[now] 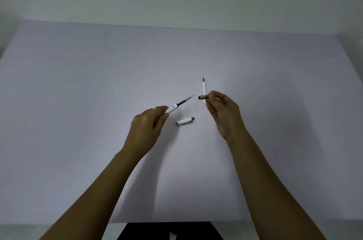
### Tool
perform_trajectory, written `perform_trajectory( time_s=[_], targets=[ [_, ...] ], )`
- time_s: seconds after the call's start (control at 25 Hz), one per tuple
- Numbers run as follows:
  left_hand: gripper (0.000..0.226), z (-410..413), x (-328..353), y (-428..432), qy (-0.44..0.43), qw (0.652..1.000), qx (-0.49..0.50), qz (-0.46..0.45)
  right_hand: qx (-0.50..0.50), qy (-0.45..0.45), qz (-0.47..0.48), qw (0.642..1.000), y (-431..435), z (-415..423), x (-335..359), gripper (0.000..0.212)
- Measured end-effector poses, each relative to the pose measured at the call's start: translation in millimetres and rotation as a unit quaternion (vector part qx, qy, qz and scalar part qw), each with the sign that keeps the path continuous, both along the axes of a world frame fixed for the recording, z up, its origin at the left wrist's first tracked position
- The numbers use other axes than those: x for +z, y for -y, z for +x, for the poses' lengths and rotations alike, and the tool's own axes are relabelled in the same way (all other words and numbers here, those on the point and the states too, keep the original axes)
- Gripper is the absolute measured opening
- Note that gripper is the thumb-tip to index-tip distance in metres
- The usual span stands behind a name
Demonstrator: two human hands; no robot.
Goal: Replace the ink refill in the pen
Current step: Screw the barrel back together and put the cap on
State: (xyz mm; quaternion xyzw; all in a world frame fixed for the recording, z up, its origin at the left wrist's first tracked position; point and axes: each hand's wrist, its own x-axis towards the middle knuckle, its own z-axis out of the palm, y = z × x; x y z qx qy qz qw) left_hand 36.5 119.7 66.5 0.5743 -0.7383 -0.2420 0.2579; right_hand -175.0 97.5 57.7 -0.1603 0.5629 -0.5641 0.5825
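Barrel (172, 109) with dark refill (185, 100) poking out, pinched in your left hand (146, 128).
Right hand (225, 114) grips the metal tip section (202, 97); cap (185, 121) lies on the table (78, 102).

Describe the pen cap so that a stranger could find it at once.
On the pale lilac table, look between the two hands. The short white pen cap with grey metal ends lies flat there, alone, touched by neither hand. The other pen parts are held in the air or lie farther away.
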Motion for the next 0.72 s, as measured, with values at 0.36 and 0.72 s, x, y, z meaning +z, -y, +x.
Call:
perform_trajectory(
  time_s=[0.36,0.72],
  targets=[
    [0.017,0.4,-1.9,2.8,0.033,0.999,-0.012,-0.014,0.022,0.006,-0.006,1.0,1.6,6.4,-2.4,0.01],
    [0.018,1.7,2.9,3.9,0.048,0.998,-0.036,-0.016,0.076,-0.052,-0.038,0.995,-3.9,8.7,4.6,0.01]
  ],
)
